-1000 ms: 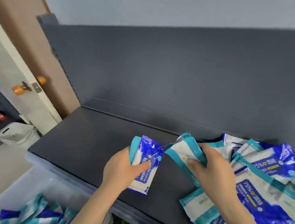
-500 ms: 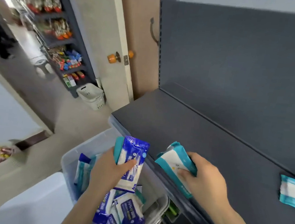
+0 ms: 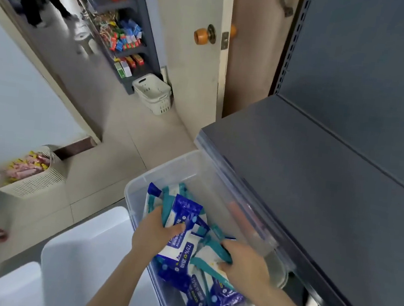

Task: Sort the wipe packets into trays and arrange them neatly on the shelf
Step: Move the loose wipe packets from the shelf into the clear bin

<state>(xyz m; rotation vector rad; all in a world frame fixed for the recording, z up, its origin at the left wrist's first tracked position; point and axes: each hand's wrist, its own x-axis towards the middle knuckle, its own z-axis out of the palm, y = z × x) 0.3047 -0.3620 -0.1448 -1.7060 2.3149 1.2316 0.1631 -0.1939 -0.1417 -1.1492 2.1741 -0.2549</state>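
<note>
Sorting looks partway done: the left hand [image 3: 159,231] grips a blue packet [image 3: 185,214] and the right hand [image 3: 246,266] a teal packet [image 3: 205,255] inside the part-filled tray [image 3: 139,183], with shelf [image 3: 318,181] arranging left.

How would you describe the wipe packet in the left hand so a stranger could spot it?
Find the dark grey metal shelf; below its front edge sits a clear plastic bin of wipe packets. The left hand grips a glossy blue-and-white packet printed 75% Alcohol above the heap. Unlike the teal-and-white packet in the right hand beside it, its blue face shows.
</note>
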